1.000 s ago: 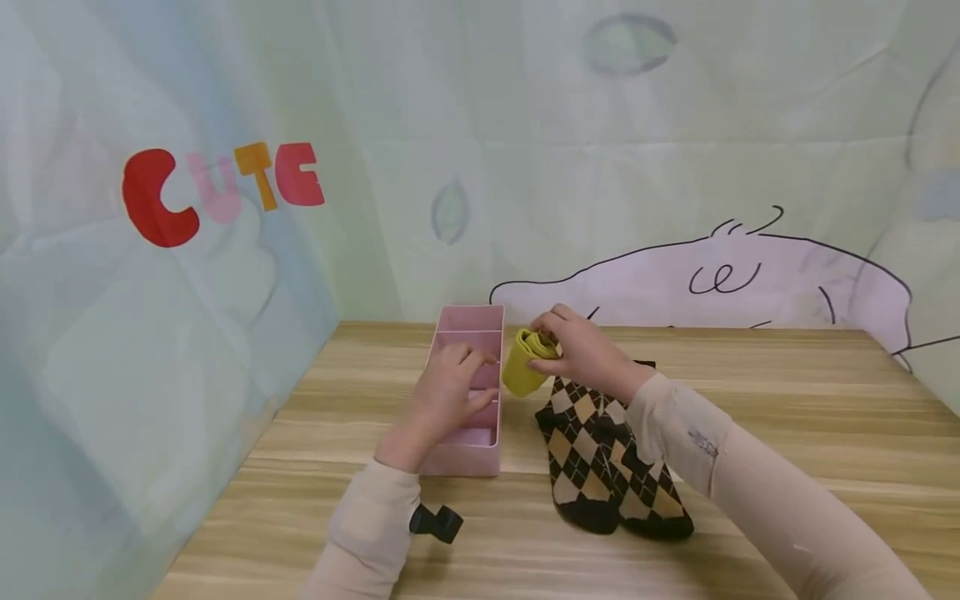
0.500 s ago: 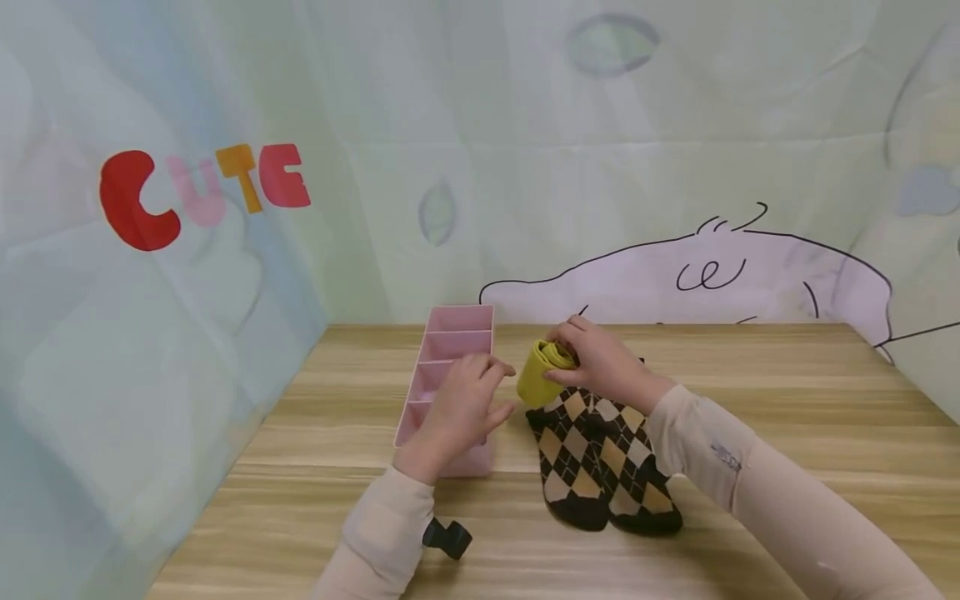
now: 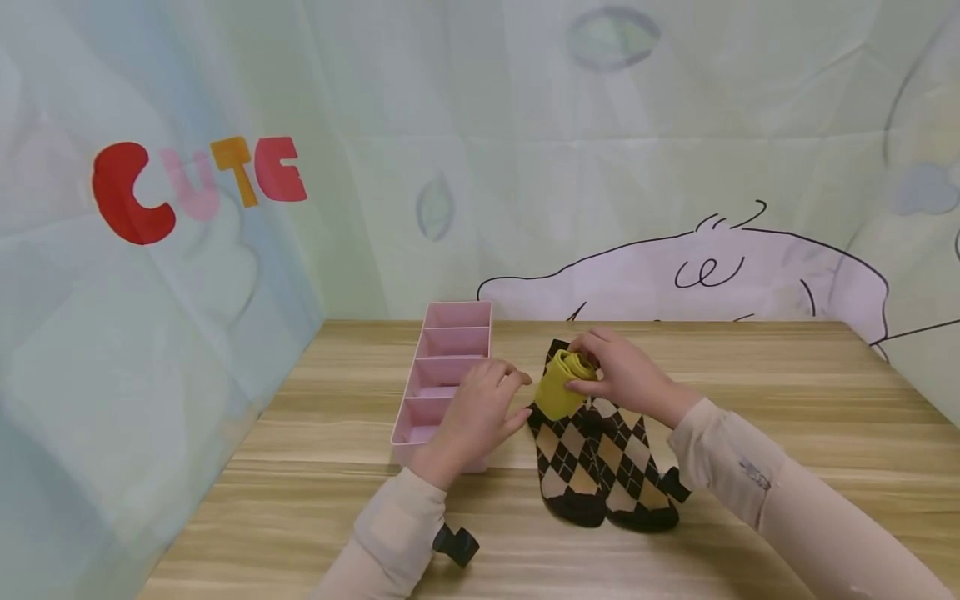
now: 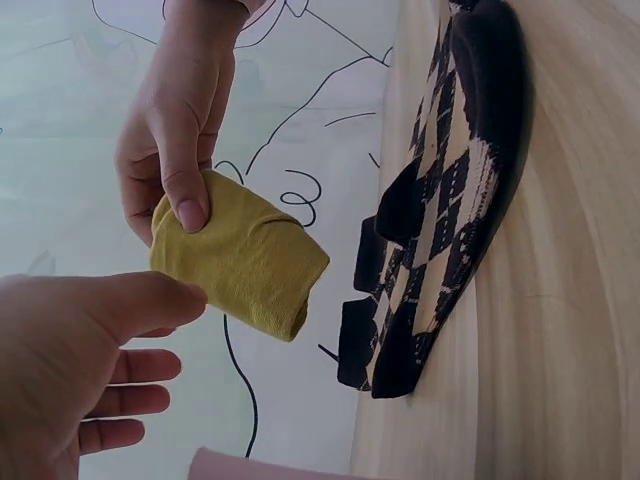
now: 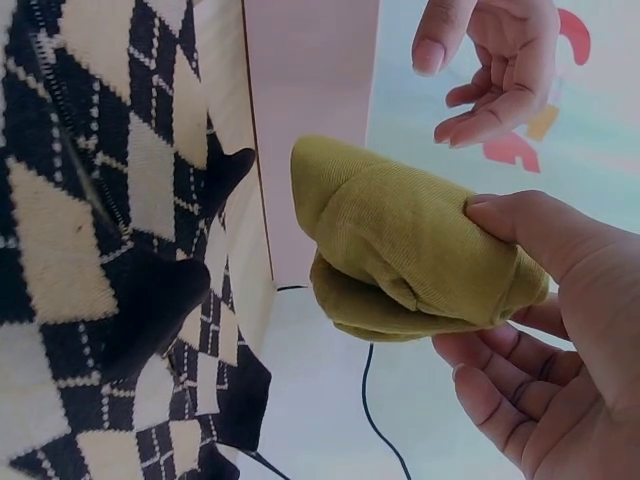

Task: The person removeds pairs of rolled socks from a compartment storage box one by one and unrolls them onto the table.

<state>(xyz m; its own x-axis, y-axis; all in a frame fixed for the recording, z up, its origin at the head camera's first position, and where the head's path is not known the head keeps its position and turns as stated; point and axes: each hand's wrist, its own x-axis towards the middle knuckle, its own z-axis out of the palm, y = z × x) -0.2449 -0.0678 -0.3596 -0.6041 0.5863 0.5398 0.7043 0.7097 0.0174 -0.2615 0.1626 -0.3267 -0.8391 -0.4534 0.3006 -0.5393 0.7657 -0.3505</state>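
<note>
In the head view my right hand (image 3: 633,375) pinches a rolled yellow sock (image 3: 558,387) between thumb and fingers, holding it above the far half of a pair of argyle socks (image 3: 564,462). The right wrist view shows the roll's folded layers, with thumb on one side and fingers on the other. To the left, my left hand (image 3: 480,417) hovers with thumb and fingers spread apart, partly in front of the pink box. A gap separates it from the roll in the right wrist view. The black, tan and grey argyle socks lie flat side by side, toes toward me.
A pink compartment box (image 3: 406,454) stands left of the socks, its long side running toward the back; its visible compartments hold nothing. The wooden table (image 3: 300,517) ends at a printed cloth backdrop (image 3: 375,233). Black camera mounts protrude from both wrists.
My right hand has carried the rolled sock rightward, from beside the box to over the argyle socks. My left hand has moved right, away from above the box, uncovering more compartments.
</note>
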